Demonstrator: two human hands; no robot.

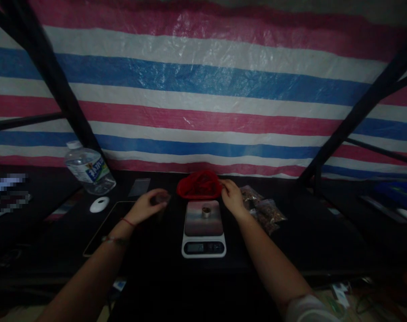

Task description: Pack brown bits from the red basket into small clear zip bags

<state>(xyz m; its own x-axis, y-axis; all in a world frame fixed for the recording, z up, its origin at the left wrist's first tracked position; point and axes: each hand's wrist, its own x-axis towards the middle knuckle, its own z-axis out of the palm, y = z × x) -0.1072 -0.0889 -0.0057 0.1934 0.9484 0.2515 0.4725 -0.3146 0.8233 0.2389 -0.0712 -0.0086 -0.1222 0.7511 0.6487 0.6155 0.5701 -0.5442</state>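
Observation:
A white digital kitchen scale (203, 252) stands in the middle of the black table, its display lit. On its plate sits a small round metal cup (206, 212) with something brown in it. Just behind the scale is a red plastic basket (199, 193); its contents are too dark to make out. My right hand (233, 197) has its fingers closed at the basket's right rim. To the left of the scale, my left hand (148, 206) is curled around a small, see-through, blurred item (163, 199), perhaps a little bag.
Clear bags of brown bits (269, 212) lie right of my right hand. On the left are a large plastic bottle (91, 170), a white mouse (99, 204), a flat clear bag (139, 187) and a dark tablet (105, 226). Striped sheeting (203, 89) hangs behind, between black frame bars.

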